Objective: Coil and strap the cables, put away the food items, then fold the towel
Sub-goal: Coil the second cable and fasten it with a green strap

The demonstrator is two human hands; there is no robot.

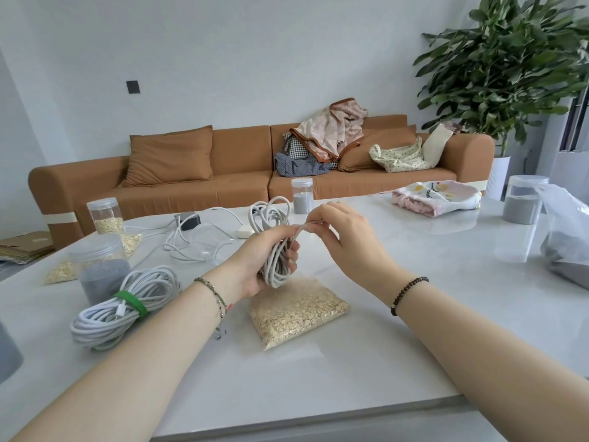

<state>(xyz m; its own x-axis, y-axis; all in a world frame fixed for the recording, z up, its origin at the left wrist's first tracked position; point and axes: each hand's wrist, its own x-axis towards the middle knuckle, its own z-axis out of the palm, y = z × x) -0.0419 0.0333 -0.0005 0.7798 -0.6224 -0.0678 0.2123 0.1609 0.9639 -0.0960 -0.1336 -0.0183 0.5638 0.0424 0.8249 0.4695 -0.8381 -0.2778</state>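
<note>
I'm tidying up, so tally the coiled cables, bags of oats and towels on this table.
Coiled cables: 2, the strapped coil and the held coil
Bags of oats: 3
Towel: 1
Total: 6

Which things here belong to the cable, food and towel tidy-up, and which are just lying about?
Job: half-wound cable coil held in left hand, its end pinched by right hand; strapped coil; loose charger cable; oat bag; oat jar; towel.
Lying about: sofa; clothes pile; plant; cardboard.
</note>
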